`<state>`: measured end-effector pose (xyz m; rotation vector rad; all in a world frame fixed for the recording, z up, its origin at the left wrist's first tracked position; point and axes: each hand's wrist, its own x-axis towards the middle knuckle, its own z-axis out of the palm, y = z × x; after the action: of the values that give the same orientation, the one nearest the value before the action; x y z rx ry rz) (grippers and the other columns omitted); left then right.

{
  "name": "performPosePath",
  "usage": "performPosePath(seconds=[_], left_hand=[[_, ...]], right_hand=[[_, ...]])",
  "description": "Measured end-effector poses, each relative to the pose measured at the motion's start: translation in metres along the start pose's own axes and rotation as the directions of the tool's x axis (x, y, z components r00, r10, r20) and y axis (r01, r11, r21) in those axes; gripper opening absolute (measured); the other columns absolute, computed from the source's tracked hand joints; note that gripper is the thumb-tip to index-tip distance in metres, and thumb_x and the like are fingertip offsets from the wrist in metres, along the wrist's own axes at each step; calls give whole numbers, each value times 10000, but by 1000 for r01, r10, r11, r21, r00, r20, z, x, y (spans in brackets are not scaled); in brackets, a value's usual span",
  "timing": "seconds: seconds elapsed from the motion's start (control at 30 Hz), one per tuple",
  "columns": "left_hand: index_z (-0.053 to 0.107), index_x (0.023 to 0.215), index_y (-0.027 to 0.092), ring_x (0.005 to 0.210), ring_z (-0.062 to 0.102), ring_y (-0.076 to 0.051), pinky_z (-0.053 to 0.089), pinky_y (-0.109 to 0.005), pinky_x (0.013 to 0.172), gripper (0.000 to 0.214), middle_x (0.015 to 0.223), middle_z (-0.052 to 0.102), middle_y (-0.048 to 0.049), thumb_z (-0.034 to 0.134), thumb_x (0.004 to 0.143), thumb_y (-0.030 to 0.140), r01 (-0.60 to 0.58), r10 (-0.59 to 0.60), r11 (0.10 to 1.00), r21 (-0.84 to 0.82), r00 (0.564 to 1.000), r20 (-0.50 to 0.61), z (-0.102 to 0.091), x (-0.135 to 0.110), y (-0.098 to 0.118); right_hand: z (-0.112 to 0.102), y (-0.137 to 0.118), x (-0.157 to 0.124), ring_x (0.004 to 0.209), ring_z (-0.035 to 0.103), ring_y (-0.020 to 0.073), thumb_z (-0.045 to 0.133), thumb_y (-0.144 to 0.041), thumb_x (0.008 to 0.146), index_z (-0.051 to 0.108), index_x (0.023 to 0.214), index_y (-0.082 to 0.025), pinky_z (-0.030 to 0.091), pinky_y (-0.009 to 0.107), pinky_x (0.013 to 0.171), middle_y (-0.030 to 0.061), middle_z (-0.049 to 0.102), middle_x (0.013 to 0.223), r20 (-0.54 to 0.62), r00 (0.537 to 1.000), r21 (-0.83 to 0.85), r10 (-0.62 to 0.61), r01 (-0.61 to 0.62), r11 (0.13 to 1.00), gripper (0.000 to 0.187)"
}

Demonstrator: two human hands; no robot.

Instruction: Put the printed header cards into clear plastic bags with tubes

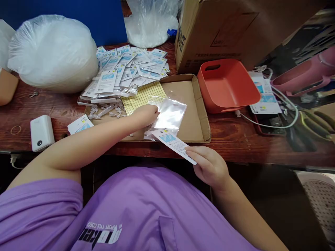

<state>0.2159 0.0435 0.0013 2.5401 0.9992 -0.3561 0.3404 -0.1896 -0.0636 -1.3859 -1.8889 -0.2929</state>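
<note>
My right hand (210, 165) grips a white and blue printed card (174, 144) by its lower end, and the card slants up to the left. The card's top end overlaps the lower edge of a clear plastic bag (170, 115). My left hand (146, 115) is closed at the upper left of this bag, fingers pinched on it; the fingertips are partly hidden. Under the bag is a shallow cardboard tray (200, 118). Yellow sticker sheets (146, 94) lie in the tray, beside small clear plastic pieces (113, 111).
A heap of packed cards (125, 69) rises behind the tray. To the right stand a red-orange bin (227, 83) and a large carton (220, 35). At left are a bulging white plastic bag (54, 52), a white power bank (42, 132) and loose cards (80, 124).
</note>
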Motion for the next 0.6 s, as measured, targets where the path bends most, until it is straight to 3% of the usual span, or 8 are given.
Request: performPosePath(seconds=[0.13,0.2,0.27,0.3,0.33,0.43,0.5,0.6], left_hand=[[676,902,148,905,620,-310,437,-398,803,334,967,682,-165,377,868,292,62,-61,997,51,998,-29,-14,-18,0],[652,860,161,935,616,-313,431,-414,841,270,935,680,-154,422,862,300,73,-74,997,-8,994,-75,-20,-28,-2],[606,859,185,949,618,-279,433,-404,867,177,939,682,-119,477,855,305,41,-79,972,-233,985,-153,-21,-37,-6],[576,866,193,933,626,-252,443,-393,863,131,949,685,-102,502,850,300,27,-110,913,-408,977,-183,-21,-42,-9],[547,874,198,906,637,-225,458,-380,846,98,959,688,-89,534,838,288,14,-154,803,-596,971,-185,-20,-47,-12],[499,874,195,813,666,-172,502,-329,761,193,941,704,-66,650,759,226,11,-244,289,-957,968,-62,-16,-66,-18],[528,885,179,787,679,-157,517,-289,721,246,914,710,-53,697,706,175,2,-249,21,-1000,969,-3,-13,-81,-20],[612,928,161,761,685,-118,526,-223,707,260,875,715,-25,690,686,107,-23,-299,-208,-978,953,41,-5,-102,-22]], right_hand=[[6,0,2,864,673,179,535,-47,805,627,1085,-210,561,302,743,82,711,971,-1,997,-118,-74,74,990,337],[10,-1,1,879,670,174,551,-54,807,643,1072,-223,556,294,751,70,711,979,-33,997,-131,-65,60,989,328],[11,-4,1,915,666,179,577,-51,790,657,1021,-226,562,303,772,64,705,994,-101,993,-110,-65,54,992,301],[11,-7,3,940,662,183,593,-53,779,661,978,-228,567,313,792,60,700,1006,-147,986,-88,-83,71,994,274],[10,-10,5,968,656,186,605,-63,772,659,928,-233,571,325,813,54,696,1017,-194,974,-62,-115,105,993,237],[6,-21,17,1025,638,184,609,-135,791,628,798,-249,576,348,860,30,689,996,-273,929,22,-252,267,963,116],[5,-28,27,1032,637,178,606,-171,801,618,764,-249,574,348,875,24,691,947,-252,915,83,-316,346,935,87],[8,-31,36,1033,639,168,630,-181,782,629,755,-250,556,354,921,17,702,914,-207,913,150,-351,385,911,75]])
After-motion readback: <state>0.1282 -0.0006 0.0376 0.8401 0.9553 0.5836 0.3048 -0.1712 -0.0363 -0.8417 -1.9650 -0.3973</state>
